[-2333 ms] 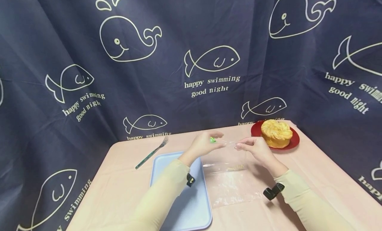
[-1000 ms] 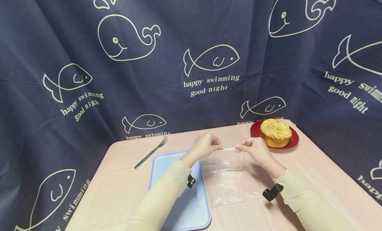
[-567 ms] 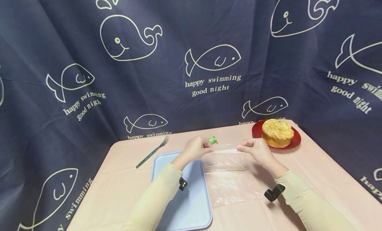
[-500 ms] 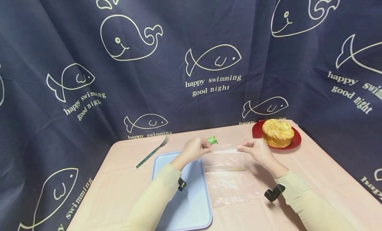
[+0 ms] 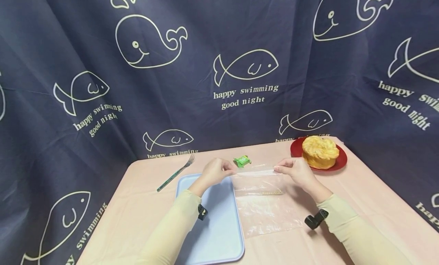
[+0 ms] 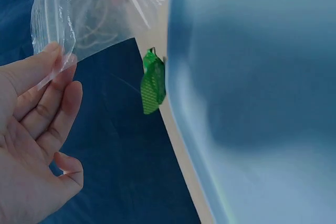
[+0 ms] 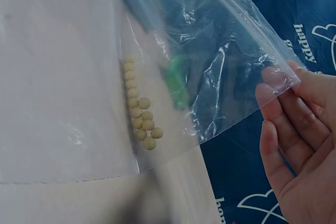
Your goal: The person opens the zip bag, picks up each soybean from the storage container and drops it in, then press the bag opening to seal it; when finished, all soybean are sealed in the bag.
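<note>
A clear zip-lock bag is stretched between both hands, its zip strip along the raised top edge and its lower part lying on the table. At the strip's left end, the left hand pinches the bag between thumb and index finger. The right hand pinches the opposite top corner. In the right wrist view, several small round beige beans lie in a row along the bag's fold. Behind the bag sits a small green wrapped packet, partly seen through the plastic in the right wrist view.
A light blue tray lies left of the bag, under the left forearm. Beyond its left edge is a fork with a green handle. At the back right, a red plate bears a round yellow bread. A dark blue curtain hangs behind.
From close to the right hand, the left hand has moved left to the strip's far end, uncovering the green packet. The bag's top edge now spans wider. The right hand has stayed nearly still.
</note>
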The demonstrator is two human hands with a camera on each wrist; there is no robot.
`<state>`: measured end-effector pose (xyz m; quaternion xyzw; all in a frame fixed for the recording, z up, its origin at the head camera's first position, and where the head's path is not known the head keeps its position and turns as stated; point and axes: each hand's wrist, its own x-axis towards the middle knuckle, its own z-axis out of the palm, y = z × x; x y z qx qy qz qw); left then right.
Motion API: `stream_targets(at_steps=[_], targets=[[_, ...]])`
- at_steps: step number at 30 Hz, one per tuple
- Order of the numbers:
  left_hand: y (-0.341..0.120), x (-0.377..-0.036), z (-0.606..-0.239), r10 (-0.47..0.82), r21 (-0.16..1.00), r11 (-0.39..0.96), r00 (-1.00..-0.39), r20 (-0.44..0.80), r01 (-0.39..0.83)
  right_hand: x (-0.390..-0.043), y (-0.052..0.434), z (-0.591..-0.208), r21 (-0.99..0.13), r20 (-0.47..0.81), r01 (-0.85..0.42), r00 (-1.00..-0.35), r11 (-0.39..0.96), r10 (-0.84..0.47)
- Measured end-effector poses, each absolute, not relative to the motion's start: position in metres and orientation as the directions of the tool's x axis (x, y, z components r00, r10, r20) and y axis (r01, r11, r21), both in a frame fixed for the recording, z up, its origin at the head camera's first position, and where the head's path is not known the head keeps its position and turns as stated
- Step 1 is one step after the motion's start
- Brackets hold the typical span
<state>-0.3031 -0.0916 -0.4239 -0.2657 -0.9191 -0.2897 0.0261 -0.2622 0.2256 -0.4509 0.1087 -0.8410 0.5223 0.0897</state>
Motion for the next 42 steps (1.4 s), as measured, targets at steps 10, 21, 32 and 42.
stream_targets(at_steps=[10,21,32,42], targets=[[-0.096,-0.308,-0.440,0.435,0.734,0.560,-0.890,0.134,0.384,-0.268,0.224,-0.456,-0.958,0.127,-0.160,-0.981,0.240,-0.149],[-0.080,-0.308,-0.459,0.306,0.739,0.636,-0.952,0.025,0.224,-0.273,0.227,-0.478,-0.986,-0.144,0.110,-0.940,0.125,-0.308],[-0.071,-0.300,-0.456,0.215,0.659,0.736,-0.976,-0.014,0.153,-0.268,0.226,-0.483,-0.936,-0.241,0.175,-0.951,0.305,-0.194],[-0.095,-0.300,-0.445,0.182,0.610,0.775,-0.983,0.036,0.166,-0.263,0.227,-0.460,-0.642,-0.170,0.009,-0.977,0.767,-0.130]])
